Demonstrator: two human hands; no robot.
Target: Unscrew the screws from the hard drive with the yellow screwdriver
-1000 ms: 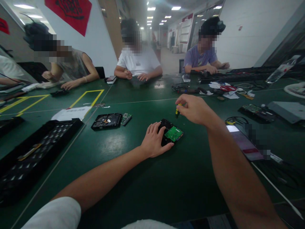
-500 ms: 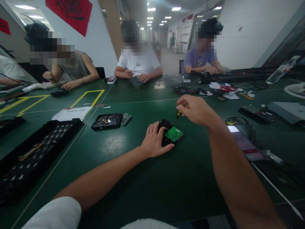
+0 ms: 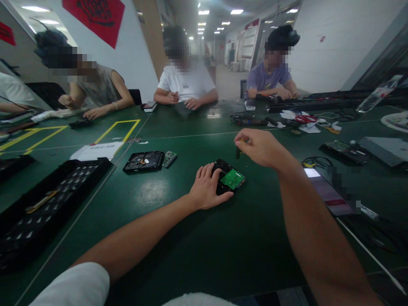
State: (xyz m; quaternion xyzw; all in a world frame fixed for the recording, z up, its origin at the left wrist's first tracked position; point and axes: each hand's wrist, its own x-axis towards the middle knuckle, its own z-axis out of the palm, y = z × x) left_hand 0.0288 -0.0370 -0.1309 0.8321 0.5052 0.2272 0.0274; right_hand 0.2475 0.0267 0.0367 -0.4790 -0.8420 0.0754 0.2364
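Observation:
A black hard drive (image 3: pixel 223 170) with a green circuit board (image 3: pixel 233 179) on top lies on the green table (image 3: pixel 178 238) in front of me. My left hand (image 3: pixel 206 188) grips the drive's left side, fingers curled over its edge. Just above and behind the drive, my right hand (image 3: pixel 261 147) is closed on a small screwdriver (image 3: pixel 238 151) with a yellow and black handle, held upright in a pinch.
A second opened drive (image 3: pixel 144 161) with a loose green board (image 3: pixel 169 158) lies to the left. A black slotted tray (image 3: pixel 44 204) fills the near left. Cables, scissors and another drive (image 3: pixel 344 151) sit at the right. Three other people sit across the table.
My right hand has shifted slightly with the screwdriver, whose yellow handle is now mostly hidden by my fingers. My left hand has stayed on the drive.

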